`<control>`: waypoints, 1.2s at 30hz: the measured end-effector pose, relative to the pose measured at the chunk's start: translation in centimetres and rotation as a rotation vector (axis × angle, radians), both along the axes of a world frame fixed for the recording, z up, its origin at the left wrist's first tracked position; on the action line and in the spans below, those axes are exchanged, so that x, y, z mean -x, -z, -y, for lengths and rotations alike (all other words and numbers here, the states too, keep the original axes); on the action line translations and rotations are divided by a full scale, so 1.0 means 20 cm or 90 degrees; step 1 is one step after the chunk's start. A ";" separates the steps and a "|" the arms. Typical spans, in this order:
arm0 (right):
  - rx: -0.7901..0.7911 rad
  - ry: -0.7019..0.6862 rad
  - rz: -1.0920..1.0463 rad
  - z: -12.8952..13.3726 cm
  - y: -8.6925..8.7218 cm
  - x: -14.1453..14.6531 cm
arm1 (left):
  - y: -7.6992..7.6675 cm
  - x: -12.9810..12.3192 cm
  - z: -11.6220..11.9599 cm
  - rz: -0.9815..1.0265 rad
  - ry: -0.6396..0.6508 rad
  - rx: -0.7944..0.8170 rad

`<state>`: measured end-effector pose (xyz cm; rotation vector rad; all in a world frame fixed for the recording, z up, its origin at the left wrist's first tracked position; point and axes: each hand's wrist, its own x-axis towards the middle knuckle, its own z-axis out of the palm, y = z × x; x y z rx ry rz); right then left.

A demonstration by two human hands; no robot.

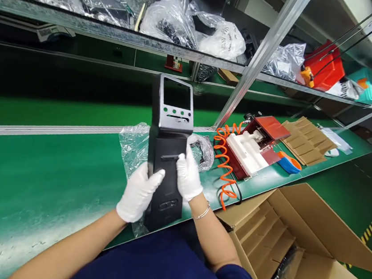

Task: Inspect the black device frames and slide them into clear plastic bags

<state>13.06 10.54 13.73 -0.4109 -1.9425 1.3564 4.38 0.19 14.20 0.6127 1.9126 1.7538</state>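
Between my gloved hands I see a long black plastic device housing (167, 182), with a grey head that has a rectangular opening and a row of small round holes. My left hand (140, 191) grips its left edge, thumb across the front. On the other side my right hand (189, 173) is closed around the right edge, its thumb near a slot in the front face. A clear plastic bag (134, 149) lies behind the housing on the green bench. Just right of it sits a coil wrapped in clear plastic (206, 153).
An orange coiled air hose (225, 162) runs beside a red and white fixture (252, 147). Farther right are a tape roll (289, 163) and folded cardboard (306, 142). An open carton (317, 226) with dividers stands at the bench edge. A metal upright (266, 50) supports the loaded shelf overhead.
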 end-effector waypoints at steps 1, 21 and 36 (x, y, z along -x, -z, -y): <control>-0.004 -0.017 0.018 0.02 0.01 -0.01 | 0.00 0.01 0.00 0.011 -0.023 -0.017; 0.362 0.085 -0.138 -0.24 -0.27 -0.62 | -0.06 0.29 -0.01 -0.798 0.309 0.256; 0.409 0.392 -0.269 -0.27 -0.12 -1.10 | 0.12 0.70 -0.21 -0.645 -0.039 0.282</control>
